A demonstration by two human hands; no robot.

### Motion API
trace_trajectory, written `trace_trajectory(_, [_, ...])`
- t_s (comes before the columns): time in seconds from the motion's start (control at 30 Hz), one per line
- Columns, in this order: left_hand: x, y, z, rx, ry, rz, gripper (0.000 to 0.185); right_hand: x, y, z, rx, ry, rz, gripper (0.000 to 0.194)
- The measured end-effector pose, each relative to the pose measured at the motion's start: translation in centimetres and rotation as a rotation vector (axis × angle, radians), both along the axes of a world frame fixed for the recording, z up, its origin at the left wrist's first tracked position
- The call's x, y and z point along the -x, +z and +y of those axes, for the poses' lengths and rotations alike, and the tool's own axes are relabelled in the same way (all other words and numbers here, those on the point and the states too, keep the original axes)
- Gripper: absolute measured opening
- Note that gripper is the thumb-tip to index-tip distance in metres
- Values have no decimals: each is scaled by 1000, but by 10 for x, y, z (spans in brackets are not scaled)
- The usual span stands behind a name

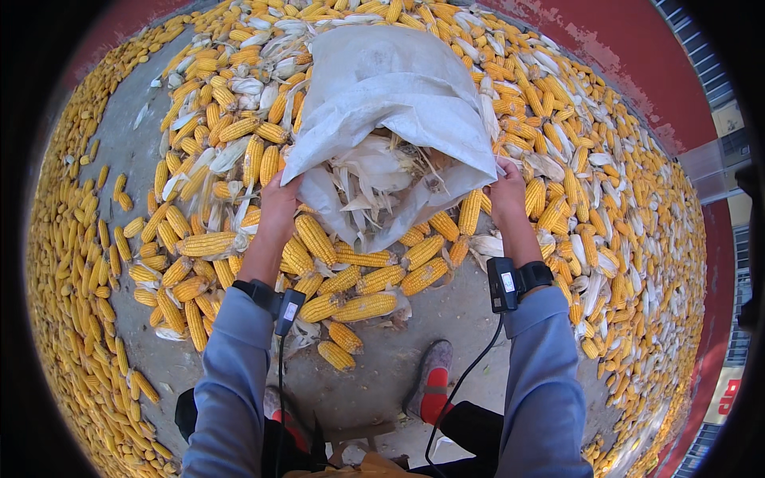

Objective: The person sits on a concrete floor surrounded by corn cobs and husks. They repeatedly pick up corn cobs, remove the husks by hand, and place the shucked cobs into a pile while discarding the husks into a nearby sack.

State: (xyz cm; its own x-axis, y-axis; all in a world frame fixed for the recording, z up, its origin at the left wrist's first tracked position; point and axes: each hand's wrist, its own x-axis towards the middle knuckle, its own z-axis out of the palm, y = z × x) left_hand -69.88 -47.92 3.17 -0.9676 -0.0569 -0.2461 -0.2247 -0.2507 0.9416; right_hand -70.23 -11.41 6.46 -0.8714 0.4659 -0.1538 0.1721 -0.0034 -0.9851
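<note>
A white woven sack (388, 66) lies on a heap of corn ears, its mouth facing me and spread wide. Pale dry corn husks (373, 164) fill the part of the sack that shows. My left hand (280, 200) grips the left corner of the sack's mouth. On the other side, my right hand (507, 185) pinches the right corner. The lower lip of the mouth sags onto yellow corn ears (364, 306) in front of me. The sack's deeper inside is hidden.
Corn ears with loose husks spread on both sides, including a dense band (72, 269) at far left. Grey concrete floor (370, 370) shows near my shoes (436, 358). A red wall (645, 66) stands at upper right. Cables (478, 364) hang from both wrist devices (502, 284).
</note>
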Motion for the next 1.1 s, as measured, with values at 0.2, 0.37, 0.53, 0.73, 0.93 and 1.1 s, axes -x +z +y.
trace_trajectory(0.2, [-3, 14, -9, 54, 47, 9, 31, -27, -3, 5, -23, 81, -38, 21])
trace_trajectory(0.37, [-16, 14, -14, 91, 47, -31, 29, -67, -35, -13, -110, 219, -221, 35])
trace_trajectory(0.53, [-23, 15, -17, 102, 71, -25, 24, -100, -76, -53, -116, 387, -333, 43])
trace_trajectory(0.73, [-19, 10, -17, 103, 43, 5, 26, -98, -118, -89, -172, 418, -303, 56])
trace_trajectory(0.93, [-13, -4, -22, 113, 25, 42, 31, -76, -150, -123, -206, 339, -224, 46])
trace_trajectory(1.1, [-5, -3, -46, 324, 199, 38, 28, -92, -145, -98, 39, -2, -313, 27])
